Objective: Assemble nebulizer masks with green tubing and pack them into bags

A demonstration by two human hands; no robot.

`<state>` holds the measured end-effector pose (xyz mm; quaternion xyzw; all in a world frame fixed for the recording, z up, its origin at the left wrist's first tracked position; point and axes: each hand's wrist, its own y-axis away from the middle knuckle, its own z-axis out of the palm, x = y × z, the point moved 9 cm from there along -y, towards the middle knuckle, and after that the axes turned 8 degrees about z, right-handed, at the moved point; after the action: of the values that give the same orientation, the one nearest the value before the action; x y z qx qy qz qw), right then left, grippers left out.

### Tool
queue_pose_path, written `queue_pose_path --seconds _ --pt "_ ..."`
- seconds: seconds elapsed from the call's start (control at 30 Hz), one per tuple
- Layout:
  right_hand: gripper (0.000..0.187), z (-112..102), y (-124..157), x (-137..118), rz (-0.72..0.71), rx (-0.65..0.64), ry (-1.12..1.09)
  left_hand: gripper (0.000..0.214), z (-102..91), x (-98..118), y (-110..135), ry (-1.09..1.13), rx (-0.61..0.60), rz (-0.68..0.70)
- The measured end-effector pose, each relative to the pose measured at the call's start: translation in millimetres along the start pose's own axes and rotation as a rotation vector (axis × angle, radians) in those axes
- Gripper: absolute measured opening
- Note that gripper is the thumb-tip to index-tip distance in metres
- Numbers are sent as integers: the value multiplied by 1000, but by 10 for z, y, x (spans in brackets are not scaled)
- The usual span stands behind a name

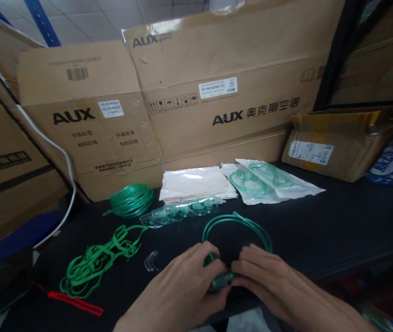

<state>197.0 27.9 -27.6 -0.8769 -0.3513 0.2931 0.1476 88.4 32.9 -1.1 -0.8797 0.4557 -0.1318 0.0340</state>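
Observation:
Close to the table's front edge, my left hand is closed round a see-through green plastic piece, which looks like part of an oxygen mask. From the other side the fingertips of my right hand pinch its end, and the two hands nearly touch. Fingers hide most of the piece. A loop of green tubing curves on the table just beyond both hands; whether it joins the held piece is hidden. Several small clear bent strips lie left of my left hand.
Behind lie a nested row of clear green masks, coiled green tubing, white pouches and bagged green tubing. Green elastic cord and a red strip are at left. Cardboard boxes wall the back.

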Motion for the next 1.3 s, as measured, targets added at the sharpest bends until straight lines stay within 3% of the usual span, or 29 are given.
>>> queue_pose_path --seconds 0.17,0.23,0.37,0.47,0.53,0.63,0.7,0.8,0.93,1.1,1.3 --pt "30 -45 -3 -96 -74 -36 13 21 102 -27 87 -57 -7 7" --pt "35 -141 -12 -154 -84 9 -2 27 128 -12 149 -149 15 41" --pt "39 -139 -64 -184 -28 -27 -50 35 70 18 226 -250 80 79" --pt "36 15 -89 -144 -3 -116 -39 35 24 -16 237 -121 86 31" --pt "33 55 -89 -112 -42 -101 14 37 10 -61 262 -46 93 -2" --pt "32 -64 -73 -31 -98 19 77 39 -47 -170 347 -75 142 -40" --pt "28 -185 -68 54 -63 70 63 35 -126 -234 398 -91 216 -54" --pt "22 -238 -78 145 41 38 71 32 -189 -261 380 -10 280 -62" --pt "20 -147 -67 133 85 -10 196 42 -133 -303 277 32 234 -149" --pt "37 -224 45 -56 -60 88 381 29 -92 -448 225 15 176 -237" --pt "42 -297 233 -266 -207 102 573 39 -77 -565 199 -22 206 -370"
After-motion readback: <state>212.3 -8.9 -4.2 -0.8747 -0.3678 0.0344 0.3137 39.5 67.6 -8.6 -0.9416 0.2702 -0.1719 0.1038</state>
